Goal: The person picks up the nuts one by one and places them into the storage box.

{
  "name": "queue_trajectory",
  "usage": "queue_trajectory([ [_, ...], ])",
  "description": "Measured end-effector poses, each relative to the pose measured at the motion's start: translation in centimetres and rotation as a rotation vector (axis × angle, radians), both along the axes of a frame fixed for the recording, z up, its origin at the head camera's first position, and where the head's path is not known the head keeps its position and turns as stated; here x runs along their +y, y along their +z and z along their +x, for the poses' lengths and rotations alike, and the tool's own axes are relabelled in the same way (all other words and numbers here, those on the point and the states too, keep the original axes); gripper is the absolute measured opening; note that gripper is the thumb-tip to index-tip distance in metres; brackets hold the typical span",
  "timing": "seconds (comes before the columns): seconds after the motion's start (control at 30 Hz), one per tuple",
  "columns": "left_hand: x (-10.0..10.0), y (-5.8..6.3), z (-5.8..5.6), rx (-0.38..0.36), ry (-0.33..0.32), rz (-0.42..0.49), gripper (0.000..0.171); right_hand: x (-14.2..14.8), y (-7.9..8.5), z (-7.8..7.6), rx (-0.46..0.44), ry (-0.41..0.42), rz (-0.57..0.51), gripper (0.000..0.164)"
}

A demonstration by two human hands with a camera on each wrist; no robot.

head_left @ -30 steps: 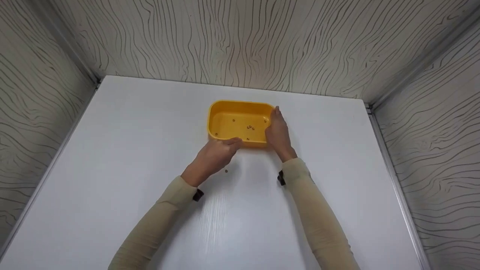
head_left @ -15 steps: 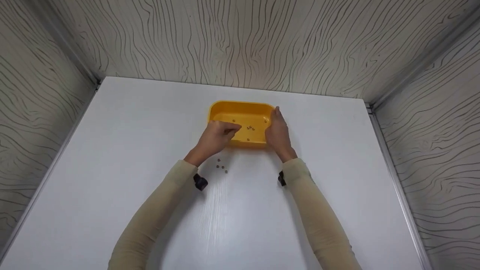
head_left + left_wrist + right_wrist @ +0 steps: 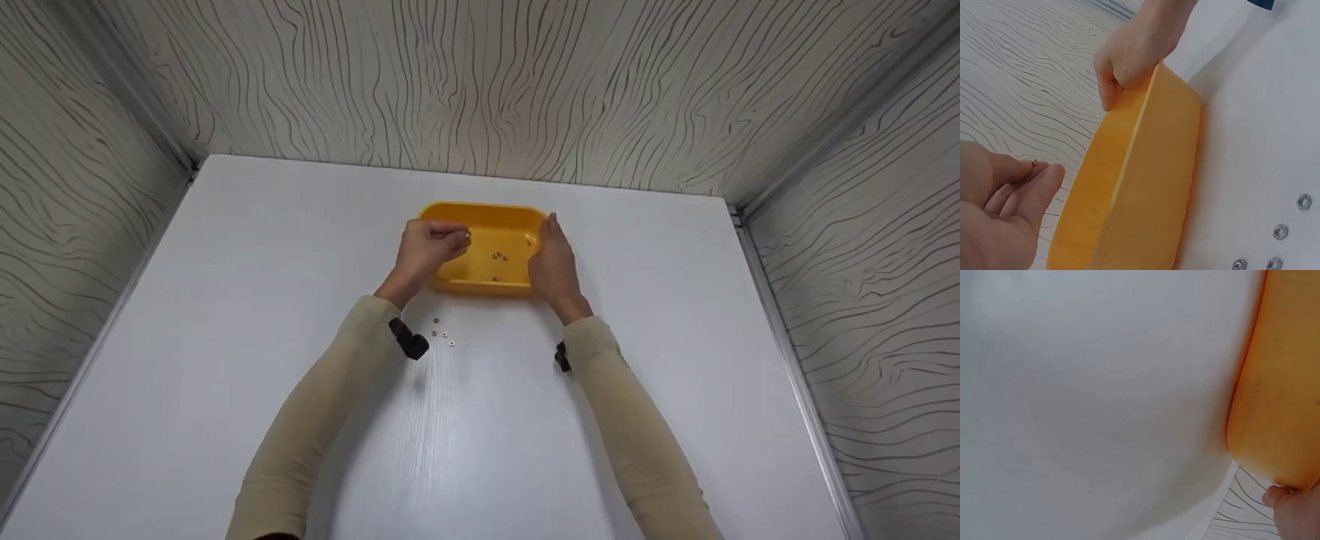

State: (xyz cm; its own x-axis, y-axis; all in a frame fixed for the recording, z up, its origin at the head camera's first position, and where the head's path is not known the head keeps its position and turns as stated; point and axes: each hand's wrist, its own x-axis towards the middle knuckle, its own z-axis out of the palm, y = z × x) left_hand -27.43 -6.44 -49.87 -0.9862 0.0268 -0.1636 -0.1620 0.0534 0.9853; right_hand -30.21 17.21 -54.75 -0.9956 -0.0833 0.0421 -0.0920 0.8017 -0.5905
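A yellow plastic bin (image 3: 484,289) stands on the white table. Over its left end, my left hand (image 3: 426,249) pinches a small metal nut (image 3: 1035,162) between thumb and index finger, above the rim. My right hand (image 3: 556,264) grips the bin's right wall, its thumb along the rim; in the left wrist view its fingers (image 3: 1108,90) reach over the edge. Several small nuts (image 3: 500,256) lie scattered on the bin's floor. Outside, just in front of the bin, several hex nuts (image 3: 1280,232) lie loose on the table.
The white table (image 3: 510,420) runs up to a wood-grain patterned back wall (image 3: 465,90), with similar panels at both sides. A black wrist device (image 3: 410,341) on the left sleeve hangs close to the loose nuts.
My left hand has moved from the bin's front rim up over its left end, uncovering several nuts on the table. The right hand and the bin have stayed in place.
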Motion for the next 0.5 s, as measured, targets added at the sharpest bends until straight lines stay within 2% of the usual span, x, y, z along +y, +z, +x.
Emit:
queue_trajectory([
  [0.1,0.2,-0.1,-0.5,-0.061,0.026,0.034,0.023,0.1,0.1,0.0,0.01,0.001,0.012,0.063],
  [0.2,0.5,-0.1,-0.9,-0.098,0.039,0.019,0.023,0.1,0.2,0.1,0.005,-0.005,0.019,0.063],
  [0.5,0.4,-0.7,-2.2,-0.146,0.098,0.016,0.026,-0.3,0.0,0.3,0.026,-0.01,0.004,0.064],
])
